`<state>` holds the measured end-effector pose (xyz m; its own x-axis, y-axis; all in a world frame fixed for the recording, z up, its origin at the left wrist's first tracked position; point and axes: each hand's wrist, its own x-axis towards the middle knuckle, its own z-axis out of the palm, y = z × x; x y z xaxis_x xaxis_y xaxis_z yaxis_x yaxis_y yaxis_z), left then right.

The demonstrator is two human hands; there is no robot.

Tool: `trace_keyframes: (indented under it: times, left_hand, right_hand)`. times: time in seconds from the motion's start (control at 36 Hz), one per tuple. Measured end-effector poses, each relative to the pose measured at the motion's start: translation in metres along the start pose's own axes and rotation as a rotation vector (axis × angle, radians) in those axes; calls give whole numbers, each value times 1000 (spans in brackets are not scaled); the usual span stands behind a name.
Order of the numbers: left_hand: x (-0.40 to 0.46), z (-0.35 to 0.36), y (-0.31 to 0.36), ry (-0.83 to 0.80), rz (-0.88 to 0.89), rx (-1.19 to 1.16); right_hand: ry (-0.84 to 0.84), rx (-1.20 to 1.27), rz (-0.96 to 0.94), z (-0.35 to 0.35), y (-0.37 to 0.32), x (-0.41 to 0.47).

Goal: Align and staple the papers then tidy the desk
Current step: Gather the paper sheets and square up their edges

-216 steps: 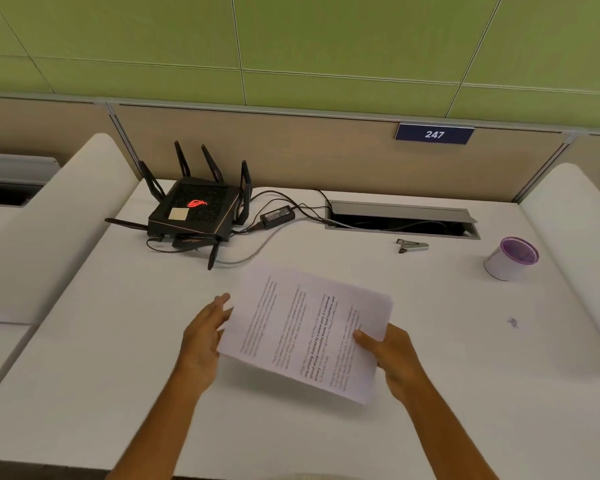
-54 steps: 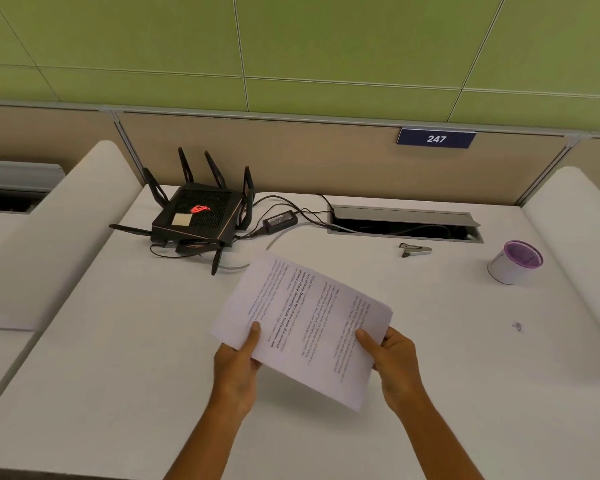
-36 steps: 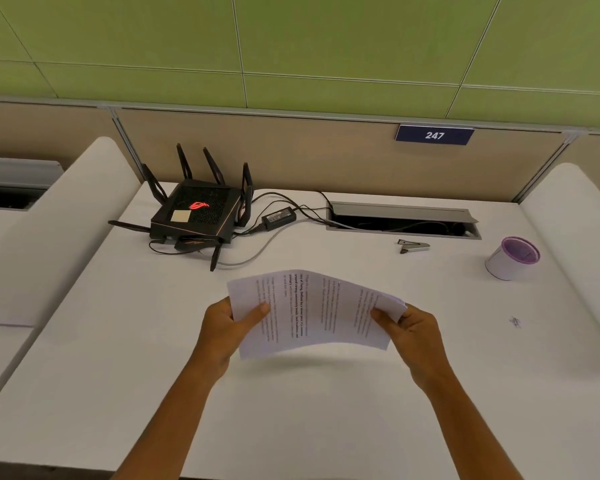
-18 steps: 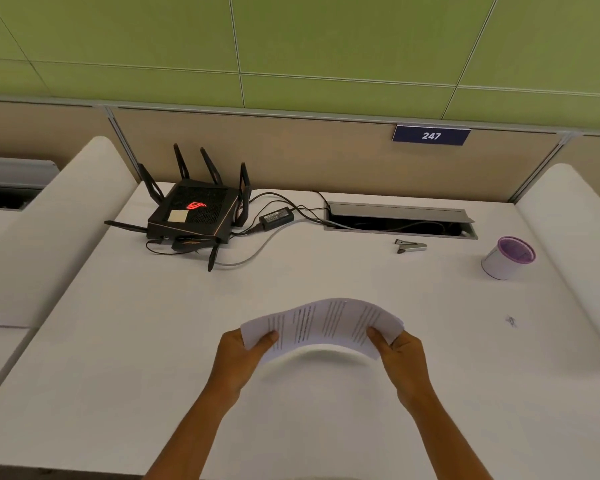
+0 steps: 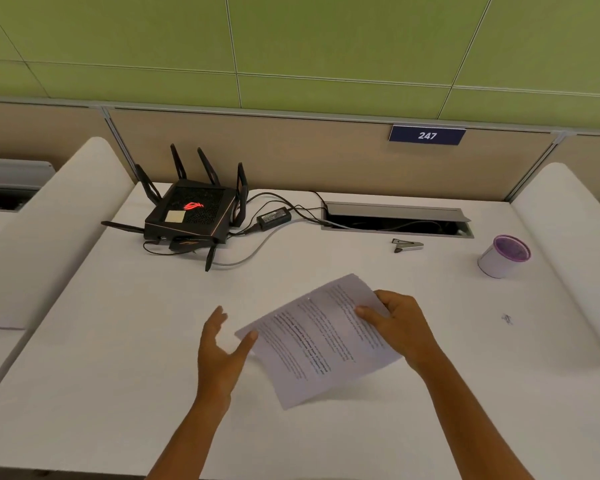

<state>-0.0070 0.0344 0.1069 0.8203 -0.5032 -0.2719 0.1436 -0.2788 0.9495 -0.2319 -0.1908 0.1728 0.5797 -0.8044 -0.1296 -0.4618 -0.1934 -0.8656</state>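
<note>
A thin stack of printed white papers [image 5: 321,341] hangs tilted just above the white desk [image 5: 118,341]. My right hand [image 5: 399,323] pinches the stack at its right edge, thumb on top. My left hand [image 5: 220,348] is spread beside the left corner of the papers, its thumb tip touching that corner, nothing gripped. A small metal stapler [image 5: 407,245] lies farther back on the desk, well beyond both hands.
A black router [image 5: 191,216] with antennas, its power brick [image 5: 273,216] and cables sit at the back left. A cable hatch [image 5: 395,220] is set in the desk's rear. A white cup with purple rim [image 5: 503,256] stands at the right. White dividers flank the desk.
The papers were bowed between both hands, then flattened and turned. My left hand has let go and spread; my right hand alone holds the stack.
</note>
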Motion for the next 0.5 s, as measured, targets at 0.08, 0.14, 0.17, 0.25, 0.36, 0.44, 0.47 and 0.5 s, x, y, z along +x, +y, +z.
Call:
trace_keyframes:
  times: [0.08,0.14,0.17,0.25,0.36,0.44,0.47,0.5]
  left_hand:
    - [-7,7,12,-65,136,42]
    - [-10,14,22,-145,214,85]
    - [-10,18,26,-187,234,100]
    - [-10,30,42,-311,231,93]
    - [-13,42,58,-417,204,84]
    - [-16,49,63,-442,161,12]
    - [-17,51,65,-434,147,-15]
    - [-19,53,67,-423,133,-42]
  right_hand:
    - [-84,-133,-20,-1,-12,8]
    - [-127,-220,-42,0,-19,12]
    - [-147,-254,-53,0,-22,13]
    - [-200,-342,-76,1,-31,18]
    - [-257,-441,-105,3,-39,23]
    - [-295,-469,-110,3,-45,24]
    - [-306,-476,-108,3,-47,24]
    - [-317,-482,-110,2,-48,24]
